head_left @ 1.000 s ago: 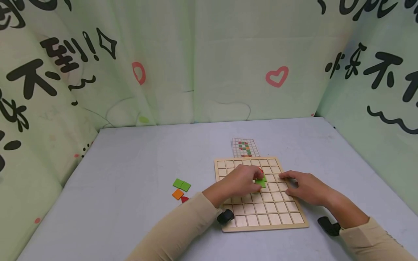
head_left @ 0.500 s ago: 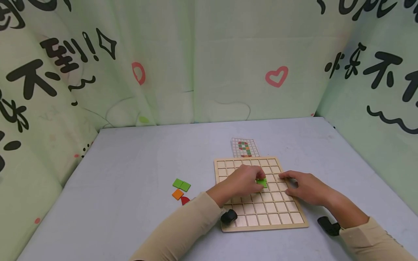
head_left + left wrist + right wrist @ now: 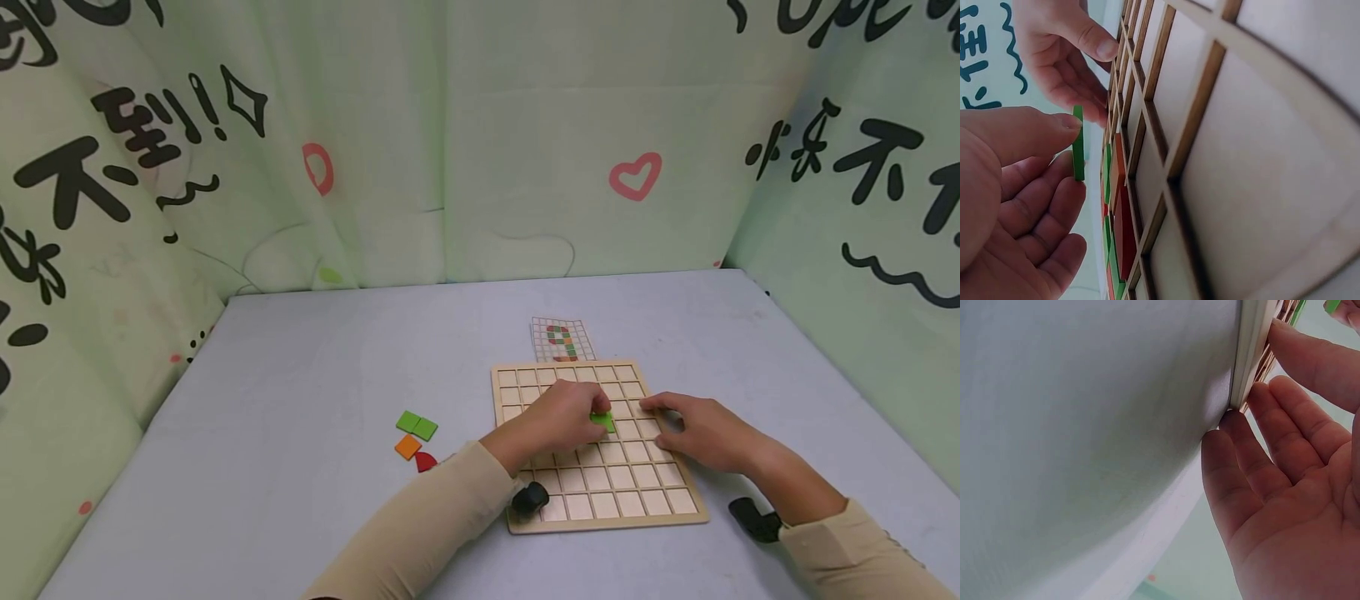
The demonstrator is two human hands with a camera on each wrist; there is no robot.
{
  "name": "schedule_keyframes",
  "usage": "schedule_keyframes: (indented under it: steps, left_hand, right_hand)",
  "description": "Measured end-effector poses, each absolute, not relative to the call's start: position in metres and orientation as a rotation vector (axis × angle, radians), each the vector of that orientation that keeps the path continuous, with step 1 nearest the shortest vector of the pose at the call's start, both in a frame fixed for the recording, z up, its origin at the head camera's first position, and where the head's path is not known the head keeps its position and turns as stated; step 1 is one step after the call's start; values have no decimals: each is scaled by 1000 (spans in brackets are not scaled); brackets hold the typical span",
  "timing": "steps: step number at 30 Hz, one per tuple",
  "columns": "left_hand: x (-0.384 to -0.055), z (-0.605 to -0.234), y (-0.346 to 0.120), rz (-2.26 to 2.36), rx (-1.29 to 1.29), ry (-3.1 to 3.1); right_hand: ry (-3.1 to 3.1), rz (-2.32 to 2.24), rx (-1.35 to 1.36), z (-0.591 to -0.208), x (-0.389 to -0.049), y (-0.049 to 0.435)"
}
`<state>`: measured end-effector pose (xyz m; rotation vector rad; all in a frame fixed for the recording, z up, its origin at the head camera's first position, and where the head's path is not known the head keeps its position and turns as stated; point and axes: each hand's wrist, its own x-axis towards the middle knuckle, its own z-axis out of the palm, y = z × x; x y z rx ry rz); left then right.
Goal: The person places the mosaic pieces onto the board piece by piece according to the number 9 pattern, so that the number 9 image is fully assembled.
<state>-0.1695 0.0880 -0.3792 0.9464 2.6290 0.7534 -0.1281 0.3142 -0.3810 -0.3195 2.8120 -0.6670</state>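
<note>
Curtained-off workspace, wider room unclear: pale table [image 3: 300,375], light-green curtains [image 3: 525,167] on three sides, printed with black lettering [image 3: 67,196].

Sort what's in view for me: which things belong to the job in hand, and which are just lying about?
Likely in the job:
- held green tile, in the left hand
- gridded board, touched by the right hand
- pieces on the board
- two loose green tiles, orange tile, red wedge
- patterned card

Just around it:
- black wrist devices
- curtain
- table

Beige sleeves [image 3: 408,525], both arms; black wrist cameras [image 3: 531,498].
</note>
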Motion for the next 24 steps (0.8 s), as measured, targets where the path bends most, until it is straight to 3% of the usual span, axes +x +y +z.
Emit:
schedule_keyframes:
  steps: [24]
  left_hand:
    - [-168,-380,96,700,906,2630]
  right_hand:
    - [2812,-671,-319,-381,-128,314]
